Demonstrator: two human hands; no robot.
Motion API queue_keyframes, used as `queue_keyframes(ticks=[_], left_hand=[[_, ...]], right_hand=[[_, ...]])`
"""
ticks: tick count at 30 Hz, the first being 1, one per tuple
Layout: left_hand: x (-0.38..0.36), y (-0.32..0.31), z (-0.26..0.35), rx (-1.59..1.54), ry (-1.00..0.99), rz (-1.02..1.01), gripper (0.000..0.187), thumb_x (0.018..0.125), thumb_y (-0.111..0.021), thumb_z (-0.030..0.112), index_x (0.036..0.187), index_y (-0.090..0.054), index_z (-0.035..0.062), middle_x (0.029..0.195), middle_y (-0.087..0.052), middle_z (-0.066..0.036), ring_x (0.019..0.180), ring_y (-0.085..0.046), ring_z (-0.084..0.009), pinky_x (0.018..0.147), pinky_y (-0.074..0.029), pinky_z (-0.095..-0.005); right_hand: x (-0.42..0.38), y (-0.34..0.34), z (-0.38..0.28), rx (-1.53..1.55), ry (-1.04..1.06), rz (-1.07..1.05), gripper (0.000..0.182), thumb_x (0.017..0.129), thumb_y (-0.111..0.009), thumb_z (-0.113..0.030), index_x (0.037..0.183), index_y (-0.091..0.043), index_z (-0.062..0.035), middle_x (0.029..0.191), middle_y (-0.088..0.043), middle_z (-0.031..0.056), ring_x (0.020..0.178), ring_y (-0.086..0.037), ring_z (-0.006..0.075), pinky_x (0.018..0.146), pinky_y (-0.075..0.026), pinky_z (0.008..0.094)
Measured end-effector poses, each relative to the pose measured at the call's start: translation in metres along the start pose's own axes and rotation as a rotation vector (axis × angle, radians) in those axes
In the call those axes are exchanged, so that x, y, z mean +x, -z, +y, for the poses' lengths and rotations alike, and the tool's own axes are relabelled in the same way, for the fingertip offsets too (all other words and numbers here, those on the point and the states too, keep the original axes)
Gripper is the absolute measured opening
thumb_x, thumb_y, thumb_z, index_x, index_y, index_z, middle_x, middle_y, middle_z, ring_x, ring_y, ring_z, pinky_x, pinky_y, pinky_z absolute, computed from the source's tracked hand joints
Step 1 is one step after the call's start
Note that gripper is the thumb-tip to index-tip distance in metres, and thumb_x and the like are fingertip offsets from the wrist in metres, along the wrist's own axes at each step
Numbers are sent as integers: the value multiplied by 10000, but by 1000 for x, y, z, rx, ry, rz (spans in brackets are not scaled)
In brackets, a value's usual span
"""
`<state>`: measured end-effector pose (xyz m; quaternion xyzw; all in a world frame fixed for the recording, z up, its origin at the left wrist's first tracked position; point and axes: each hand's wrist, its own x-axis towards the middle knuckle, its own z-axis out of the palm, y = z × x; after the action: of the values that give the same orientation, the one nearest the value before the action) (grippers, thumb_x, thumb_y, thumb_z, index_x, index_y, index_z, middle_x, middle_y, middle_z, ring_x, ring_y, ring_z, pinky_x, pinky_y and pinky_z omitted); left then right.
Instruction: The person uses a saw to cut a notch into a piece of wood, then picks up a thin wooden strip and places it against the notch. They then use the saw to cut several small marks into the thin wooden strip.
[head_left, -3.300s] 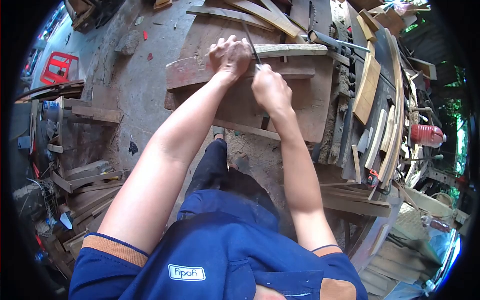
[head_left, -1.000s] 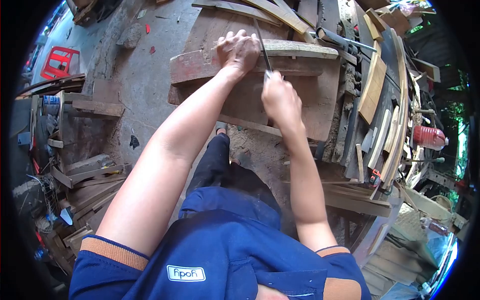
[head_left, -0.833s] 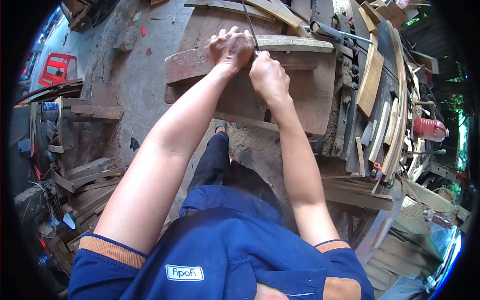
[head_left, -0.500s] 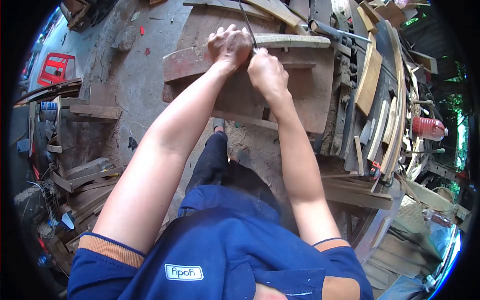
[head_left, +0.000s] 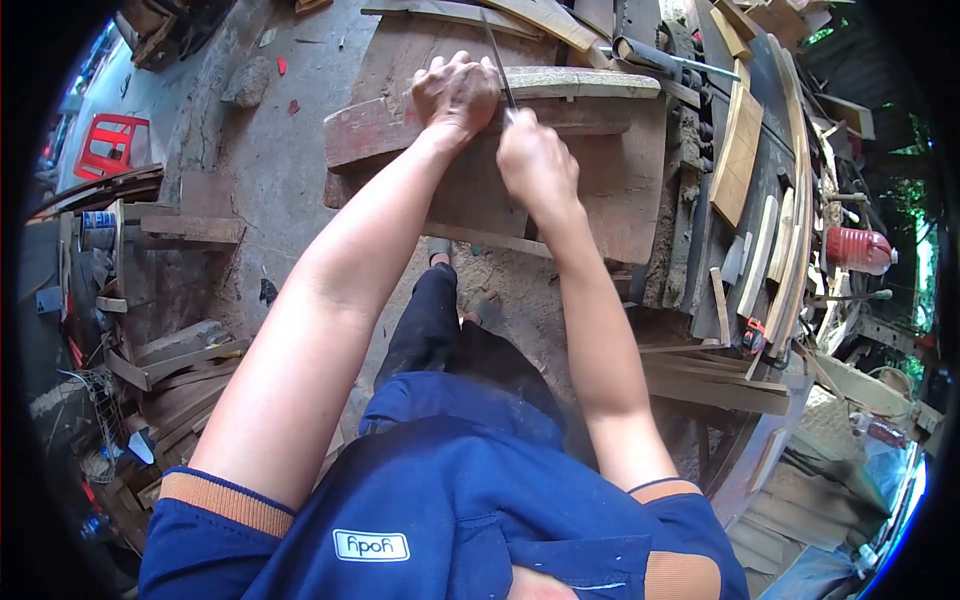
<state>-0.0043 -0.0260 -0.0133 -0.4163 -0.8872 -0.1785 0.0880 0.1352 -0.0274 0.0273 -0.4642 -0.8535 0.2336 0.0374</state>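
A pale, slightly curved wooden strip [head_left: 590, 84] lies across a thicker, reddish-faced timber block [head_left: 360, 136] on a wide wooden board [head_left: 630, 200]. My left hand [head_left: 456, 97] is closed over the strip's left part, pressing it down, its fingertips on the far side. Just right of it, my right hand [head_left: 537, 165] is wrapped round the near end of a handsaw [head_left: 495, 48]; the handle is hidden in my fist. The thin dark blade, seen edge-on, crosses the strip close beside my left hand and points away from me. My right hand is slightly blurred.
Long planks [head_left: 735, 155] and curved strips are stacked along the right, with a red liquid-filled bottle [head_left: 858, 250] and a red-and-black tape measure [head_left: 752, 335]. Scrap timber [head_left: 195, 228] is piled left. A red plastic stool [head_left: 113, 143] is at the far left.
My right hand has drawn back slightly toward me, pulling the saw with it. My left hand stays on the strip, nearly unmoved.
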Motion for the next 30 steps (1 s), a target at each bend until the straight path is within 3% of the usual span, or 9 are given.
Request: queue_keyframes(ticks=[4, 10, 16, 19, 20, 22, 25, 30], left_hand=[[0, 0, -5, 7, -41, 11, 444, 961, -419, 389, 821, -710, 83, 937, -710, -91, 977, -654, -277, 848, -474, -425], [0, 7, 3, 7, 16, -34, 434, 956, -420, 395, 832, -703, 90, 945, -718, -92, 993, -654, -263, 858, -473, -414], [2, 2, -1, -4, -28, 5, 447, 955, -419, 393, 813, -711, 88, 947, -715, -91, 974, -658, -276, 849, -478, -426], [2, -2, -1, 1, -29, 7, 454, 956, -419, 390, 789, -713, 88, 957, -713, -82, 975, -656, -278, 854, -476, -427], [1, -3, 0, 6, 8, 2, 456, 957, -419, 388, 777, -712, 88, 962, -712, -74, 977, -655, -278, 857, -475, -425], [-3, 2, 1, 19, -9, -12, 455, 956, -423, 389, 779, -710, 85, 962, -711, -65, 969, -655, -278, 852, -478, -425], [0, 6, 3, 29, 5, -36, 454, 955, -426, 397, 794, -714, 85, 965, -709, -61, 967, -655, -280, 852, -479, -426], [3, 0, -2, 15, -31, -6, 442, 957, -423, 401, 855, -722, 93, 991, -713, -66, 996, -653, -278, 867, -483, -421]], right_hand=[[-49, 13, 5, -24, -27, -72, 277, 966, -397, -206, 1012, -566, 8, 877, -684, 295, 870, -690, 432, 782, -552, 523], [25, -6, -6, 11, 31, 51, 255, 960, -405, -188, 994, -574, -1, 876, -690, 284, 857, -696, 426, 775, -555, 524], [-49, 7, 9, -44, -5, -31, 238, 960, -412, -195, 963, -557, -6, 839, -689, 279, 826, -695, 436, 738, -561, 526], [-12, 1, 8, -1, 58, 77, 229, 955, -425, -193, 969, -559, -8, 858, -694, 272, 847, -697, 427, 749, -563, 513], [8, 1, 5, 64, 9, -9, 307, 969, -389, -247, 1015, -556, 7, 912, -666, 317, 932, -647, 483, 844, -506, 560], [28, -8, -6, 69, 14, 72, 290, 962, -391, -223, 1000, -556, 12, 908, -665, 320, 913, -651, 486, 828, -512, 563], [-3, -8, 5, -6, 45, 69, 230, 953, -416, -181, 985, -550, 3, 875, -698, 268, 841, -700, 423, 751, -561, 519], [-33, 7, 5, -28, 9, -12, 238, 957, -434, -193, 985, -561, 6, 866, -693, 272, 845, -693, 434, 762, -555, 522]])
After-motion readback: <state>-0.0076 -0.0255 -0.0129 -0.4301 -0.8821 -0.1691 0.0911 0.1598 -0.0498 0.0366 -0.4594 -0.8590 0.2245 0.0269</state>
